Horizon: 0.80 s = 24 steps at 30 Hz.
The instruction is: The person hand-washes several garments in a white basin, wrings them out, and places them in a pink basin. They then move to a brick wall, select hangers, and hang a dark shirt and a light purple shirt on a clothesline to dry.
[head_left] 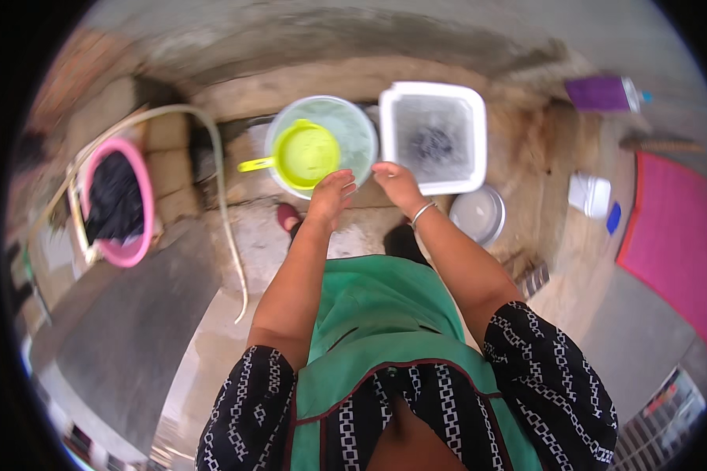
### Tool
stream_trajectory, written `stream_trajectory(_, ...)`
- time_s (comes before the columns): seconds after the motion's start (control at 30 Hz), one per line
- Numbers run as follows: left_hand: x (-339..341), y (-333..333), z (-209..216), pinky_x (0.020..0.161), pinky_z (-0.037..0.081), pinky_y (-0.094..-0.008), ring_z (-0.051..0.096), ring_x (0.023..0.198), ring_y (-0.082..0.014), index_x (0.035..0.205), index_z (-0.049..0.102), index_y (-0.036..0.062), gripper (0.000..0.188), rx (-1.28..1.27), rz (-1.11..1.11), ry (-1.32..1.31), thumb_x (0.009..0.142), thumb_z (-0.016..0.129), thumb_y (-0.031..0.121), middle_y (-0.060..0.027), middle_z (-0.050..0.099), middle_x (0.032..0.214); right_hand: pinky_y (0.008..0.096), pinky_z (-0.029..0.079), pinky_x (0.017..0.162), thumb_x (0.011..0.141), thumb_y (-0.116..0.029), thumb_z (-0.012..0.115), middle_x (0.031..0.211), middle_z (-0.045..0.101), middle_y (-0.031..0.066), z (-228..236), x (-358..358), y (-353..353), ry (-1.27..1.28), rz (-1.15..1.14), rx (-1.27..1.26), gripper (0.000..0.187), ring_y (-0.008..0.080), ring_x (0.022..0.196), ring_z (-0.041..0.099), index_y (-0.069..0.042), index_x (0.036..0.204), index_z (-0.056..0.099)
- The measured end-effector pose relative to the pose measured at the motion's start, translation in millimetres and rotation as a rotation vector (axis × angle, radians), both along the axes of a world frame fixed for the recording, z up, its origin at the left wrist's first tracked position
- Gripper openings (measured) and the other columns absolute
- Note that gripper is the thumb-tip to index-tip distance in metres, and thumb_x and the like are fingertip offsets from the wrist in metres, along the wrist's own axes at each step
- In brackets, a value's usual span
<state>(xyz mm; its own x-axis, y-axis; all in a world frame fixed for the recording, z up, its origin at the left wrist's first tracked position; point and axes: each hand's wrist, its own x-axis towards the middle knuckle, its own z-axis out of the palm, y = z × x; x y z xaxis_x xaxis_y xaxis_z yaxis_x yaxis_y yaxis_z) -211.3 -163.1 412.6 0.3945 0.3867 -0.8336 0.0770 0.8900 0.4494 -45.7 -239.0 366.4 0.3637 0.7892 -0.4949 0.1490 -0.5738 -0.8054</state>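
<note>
Pale, worn concrete (255,231) lies under our feet, with a grey wall (369,23) along the far side. Any print on the purple container (595,94) at the far right is too small and blurred for us to read. We hold our left hand (334,196) at the near right rim of a round, pale basin (373,147), its fingers loosely bent and unclenched. Our right hand (399,188) is just to its right, by the near left corner of a square white tub (477,141), also relaxed, fingers pointing left. We cannot tell whether either hand touches a rim. One yellow-green dipper (306,153) lies in the basin, just far and left of our left hand, its handle reaching over the left rim. The tub, far and right of our right hand, holds greyish water with a dark patch in it. Off to the left, dark cloth (118,196) lies in a pink tub (145,188).
</note>
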Motion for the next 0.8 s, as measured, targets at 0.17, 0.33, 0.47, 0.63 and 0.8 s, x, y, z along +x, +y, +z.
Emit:
stream_trajectory(0.17,122,-46,-87,0.094,0.035,-0.0398,0.048,0.113,-0.0223,0.123,0.046,0.0083,0.039,-0.085,-0.067,-0.009,0.088,0.051,0.024,-0.0073,0.051,0.118,0.0357,0.042,0.091,0.074,-0.021,0.063,0.113,0.056,0.0223,-79,138,-82,-0.254,-0.129,-0.201,0.051,0.0322,0.105,0.054,-0.003,0.120,0.050)
stream_trajectory(0.33,171,-69,-154,0.095,0.036,-0.0388,0.048,0.112,-0.0224,0.120,0.046,0.0067,0.035,-0.150,0.051,0.040,0.088,0.050,0.019,-0.0078,0.052,0.117,0.0383,0.037,0.097,0.070,-0.026,0.069,0.125,0.043,0.0288,-179,197,-61,-0.581,-0.103,-0.095,0.072,0.0378,0.115,0.045,-0.004,0.131,0.038)
stream_trajectory(0.47,164,-67,-172,0.095,0.037,-0.0380,0.049,0.112,-0.0225,0.119,0.047,0.0063,0.034,-0.123,0.092,0.015,0.088,0.052,0.018,-0.0080,0.052,0.117,0.0379,0.041,0.094,0.071,-0.022,0.068,0.116,0.052,0.0258,-226,203,-20,-0.753,0.067,-0.343,0.063,0.0367,0.109,0.050,-0.003,0.126,0.044)
stream_trajectory(0.63,158,-68,-167,0.096,0.035,-0.0373,0.049,0.110,-0.0229,0.117,0.048,0.0063,0.032,-0.120,0.087,0.020,0.087,0.053,0.018,-0.0082,0.053,0.115,0.0389,0.046,0.078,0.078,-0.017,0.061,0.102,0.061,0.0175,-209,223,-15,-0.498,0.158,-0.296,0.027,0.0336,0.092,0.059,-0.002,0.101,0.061)
stream_trajectory(0.8,171,-67,-127,0.095,0.035,-0.0393,0.046,0.112,-0.0213,0.118,0.048,0.0071,0.036,-0.063,0.043,0.047,0.086,0.053,0.023,-0.0070,0.051,0.118,0.0349,0.046,0.071,0.079,-0.017,0.060,0.088,0.062,0.0145,-65,225,-39,-0.215,-0.089,0.002,0.022,0.0282,0.079,0.060,0.000,0.093,0.061)
